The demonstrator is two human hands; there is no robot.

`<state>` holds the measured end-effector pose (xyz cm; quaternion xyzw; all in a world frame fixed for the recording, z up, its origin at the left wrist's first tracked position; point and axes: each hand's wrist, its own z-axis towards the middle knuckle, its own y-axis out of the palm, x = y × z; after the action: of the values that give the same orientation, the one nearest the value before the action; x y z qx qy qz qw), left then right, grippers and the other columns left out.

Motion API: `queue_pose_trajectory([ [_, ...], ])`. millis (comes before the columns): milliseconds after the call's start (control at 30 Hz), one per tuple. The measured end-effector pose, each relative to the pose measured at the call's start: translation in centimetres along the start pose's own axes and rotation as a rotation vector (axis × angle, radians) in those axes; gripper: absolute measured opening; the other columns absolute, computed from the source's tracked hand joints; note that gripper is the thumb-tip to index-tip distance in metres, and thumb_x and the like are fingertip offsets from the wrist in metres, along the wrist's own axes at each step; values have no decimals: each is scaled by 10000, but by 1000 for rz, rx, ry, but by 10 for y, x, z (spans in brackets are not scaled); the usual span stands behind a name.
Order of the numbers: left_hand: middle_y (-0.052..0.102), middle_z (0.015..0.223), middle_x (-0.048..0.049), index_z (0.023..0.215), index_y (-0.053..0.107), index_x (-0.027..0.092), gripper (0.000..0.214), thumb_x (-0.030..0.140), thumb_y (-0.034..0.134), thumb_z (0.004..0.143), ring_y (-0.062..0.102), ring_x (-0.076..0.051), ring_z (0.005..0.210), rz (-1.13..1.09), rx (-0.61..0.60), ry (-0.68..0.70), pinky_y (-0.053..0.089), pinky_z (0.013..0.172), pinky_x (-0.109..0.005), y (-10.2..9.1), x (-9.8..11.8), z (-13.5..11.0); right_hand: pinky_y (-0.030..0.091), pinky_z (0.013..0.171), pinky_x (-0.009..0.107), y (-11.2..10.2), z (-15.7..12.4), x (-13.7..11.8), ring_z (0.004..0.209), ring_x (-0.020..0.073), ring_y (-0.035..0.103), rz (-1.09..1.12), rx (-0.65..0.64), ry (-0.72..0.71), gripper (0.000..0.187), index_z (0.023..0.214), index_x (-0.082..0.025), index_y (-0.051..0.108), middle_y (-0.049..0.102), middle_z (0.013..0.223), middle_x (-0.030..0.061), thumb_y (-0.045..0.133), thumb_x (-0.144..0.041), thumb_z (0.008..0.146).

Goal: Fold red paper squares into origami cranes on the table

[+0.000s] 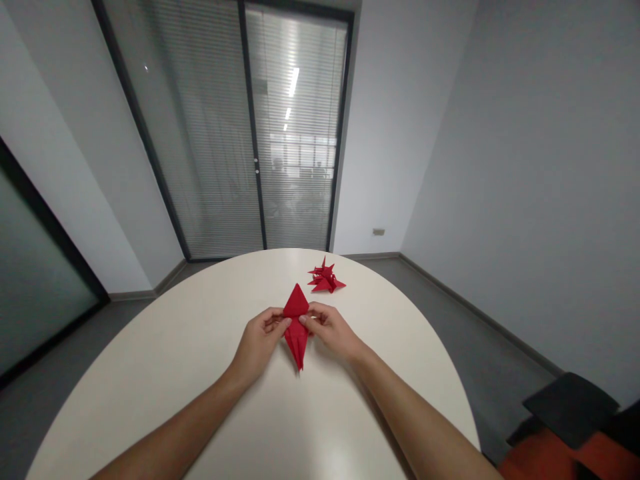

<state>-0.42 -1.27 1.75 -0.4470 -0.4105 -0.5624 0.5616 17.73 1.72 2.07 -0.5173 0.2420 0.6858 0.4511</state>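
A piece of red folded origami paper [297,304] is held just above the table in front of me. Its upper part is a broad triangle pointing away, and its lower part narrows to slim points towards me. My left hand [261,340] pinches its left edge, thumb on top and fingers beneath. On the opposite edge my right hand [334,330] pinches it the same way, with the thumb near the middle crease. Beyond my right hand lies a small heap of red folded paper figures [327,278] with sharp points. The undersides of the held paper are hidden.
The round cream table [210,353] spreads around my hands. A dark and orange chair [573,410] stands at the lower right. Beyond the table are a glass door with blinds [300,133] and a plain wall with a socket [379,232].
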Motion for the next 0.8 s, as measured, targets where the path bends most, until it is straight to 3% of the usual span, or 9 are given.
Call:
queue_pose_trajectory([
  [467, 746, 799, -55, 833, 704, 173, 237, 371, 702, 704, 683, -198, 726, 60, 15, -65, 530, 682, -301, -7, -12, 4, 483, 670, 280, -13, 0, 13, 660, 132, 587, 25, -64, 220, 334, 1066, -208, 763, 720, 811, 22, 544, -225, 814],
  [633, 741, 807, -58, 827, 697, 180, 240, 382, 693, 699, 675, -200, 723, 89, 9, -64, 521, 665, -301, -7, -15, 5, 495, 657, 284, -12, 0, 12, 682, 154, 617, 30, -63, 233, 358, 1076, -190, 758, 712, 808, 41, 472, -338, 920],
  [800, 663, 659, -9, 820, 692, 163, 222, 367, 645, 748, 585, -147, 588, 63, -31, -98, 450, 591, -263, -6, -12, 3, 493, 772, 316, -11, -1, 11, 838, 185, 649, -42, -67, 155, 343, 1086, -194, 749, 740, 989, 72, 604, -447, 905],
])
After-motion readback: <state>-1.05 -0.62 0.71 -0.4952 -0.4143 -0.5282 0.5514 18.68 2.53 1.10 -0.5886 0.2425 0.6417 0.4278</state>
